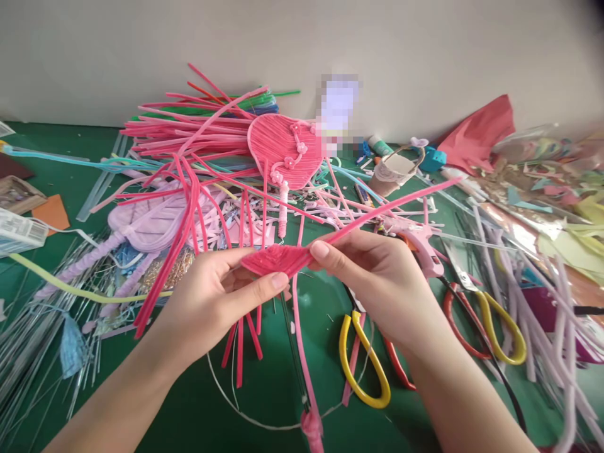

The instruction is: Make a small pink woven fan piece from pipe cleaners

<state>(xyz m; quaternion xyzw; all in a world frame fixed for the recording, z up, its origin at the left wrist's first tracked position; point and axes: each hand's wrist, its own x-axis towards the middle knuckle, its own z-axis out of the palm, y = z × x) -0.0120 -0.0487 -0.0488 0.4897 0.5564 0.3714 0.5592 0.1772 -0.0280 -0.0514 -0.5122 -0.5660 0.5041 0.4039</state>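
Between my two hands is a small pink-red petal-like piece [276,259] made of fuzzy stems, lying roughly level. My left hand [240,286] pinches its left part between thumb and fingers. At its right end, my right hand [352,264] presses thumb against fingers, and a long pink stem [401,201] runs from there up to the right. Below the piece, thin dark green rods lead down to a pink wrapped end [312,428]. Behind the hands lies a pink heart-shaped fan [278,151] with small flowers and a wrapped handle.
Yellow-handled scissors [365,362] lie just below my right hand, with another pair [491,321] farther right. A pink glue gun [419,242], small basket [394,173], lilac piece [151,217], pink stem bundle [184,135] and thin wires [42,358] surround the hands.
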